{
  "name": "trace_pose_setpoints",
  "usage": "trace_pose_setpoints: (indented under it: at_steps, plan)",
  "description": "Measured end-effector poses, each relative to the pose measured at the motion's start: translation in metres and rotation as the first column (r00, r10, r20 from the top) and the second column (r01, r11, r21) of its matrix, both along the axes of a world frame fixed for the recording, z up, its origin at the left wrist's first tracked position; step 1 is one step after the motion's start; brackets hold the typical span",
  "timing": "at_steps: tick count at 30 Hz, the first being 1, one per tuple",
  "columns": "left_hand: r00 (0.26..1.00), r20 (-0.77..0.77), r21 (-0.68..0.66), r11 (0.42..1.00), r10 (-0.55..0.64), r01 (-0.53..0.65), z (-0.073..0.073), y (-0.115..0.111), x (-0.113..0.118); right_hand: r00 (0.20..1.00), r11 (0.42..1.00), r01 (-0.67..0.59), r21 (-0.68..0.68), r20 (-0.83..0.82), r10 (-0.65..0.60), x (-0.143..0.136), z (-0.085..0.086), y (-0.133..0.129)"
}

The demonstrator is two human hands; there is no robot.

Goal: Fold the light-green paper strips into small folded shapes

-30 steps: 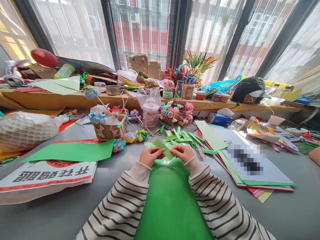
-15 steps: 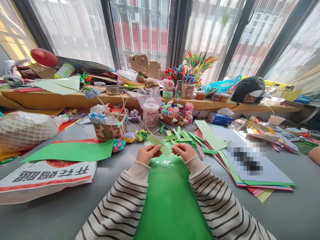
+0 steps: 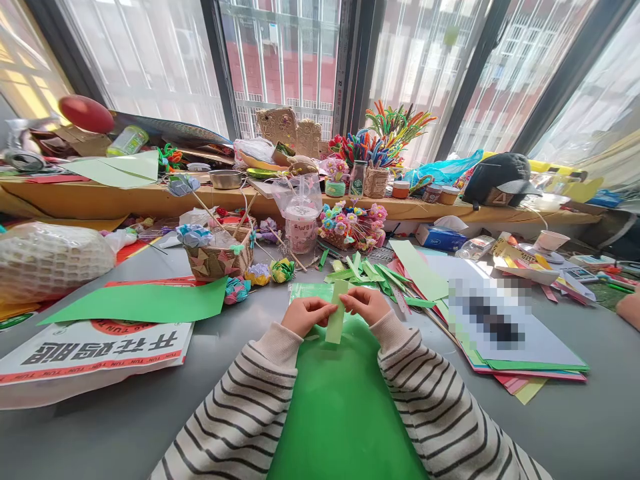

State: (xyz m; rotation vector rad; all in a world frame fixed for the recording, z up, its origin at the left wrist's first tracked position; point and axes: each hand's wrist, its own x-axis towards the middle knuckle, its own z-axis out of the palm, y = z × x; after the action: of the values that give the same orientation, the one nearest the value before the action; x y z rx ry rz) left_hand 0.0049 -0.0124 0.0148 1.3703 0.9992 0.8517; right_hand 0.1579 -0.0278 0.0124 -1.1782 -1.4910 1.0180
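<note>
A light green paper strip (image 3: 335, 323) stands nearly upright between my two hands, above a glossy green sheet (image 3: 345, 413) that runs towards me. My left hand (image 3: 309, 315) pinches the strip's left edge between thumb and fingers. From the other side, my right hand (image 3: 367, 305) grips its right edge, higher up. Just beyond my hands lies a loose heap of cut green paper strips (image 3: 373, 272). Folded paper flowers, one of them green and yellow (image 3: 283, 271), sit to the left of that heap.
On the left, a green paper sheet (image 3: 135, 302) covers part of a printed plastic bag (image 3: 100, 350). A paper stack (image 3: 540, 340) lies right. Behind stand a flower basket (image 3: 217, 261), a lidded cup (image 3: 301, 230) and a tissue box (image 3: 441, 237). Another person's hand (image 3: 629, 308) shows far right.
The paper strip has turned from a slant to nearly upright. My left hand has shifted slightly right, and my right hand now grips the strip's upper right edge.
</note>
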Motion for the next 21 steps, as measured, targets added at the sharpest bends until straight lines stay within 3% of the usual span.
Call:
trace_pose_setpoints:
  at_steps: [3, 8, 15, 21]
  plan:
    - [0.998, -0.001, -0.012, 0.998, -0.064, 0.064, -0.0032, 0.0001, 0.0019, 1.000, 0.999, 0.028, 0.019, -0.009, -0.028, 0.0008, 0.0024, -0.0001]
    - [0.997, 0.064, -0.033, 0.999, -0.034, 0.036, -0.0043, 0.0001, 0.0025, 1.000, 1.000, -0.014, 0.027, 0.004, 0.014, -0.0004, 0.0027, -0.0004]
    - [0.996, -0.007, -0.058, 0.994, -0.094, 0.094, 0.0016, -0.0028, 0.0014, 0.992, 0.992, 0.119, 0.040, -0.049, -0.117, 0.0021, 0.0006, 0.0004]
    - [0.994, -0.026, -0.054, 0.993, -0.109, 0.108, 0.0013, -0.0021, 0.0016, 0.987, 0.989, 0.141, 0.044, -0.088, -0.137, 0.0021, 0.0020, 0.0004]
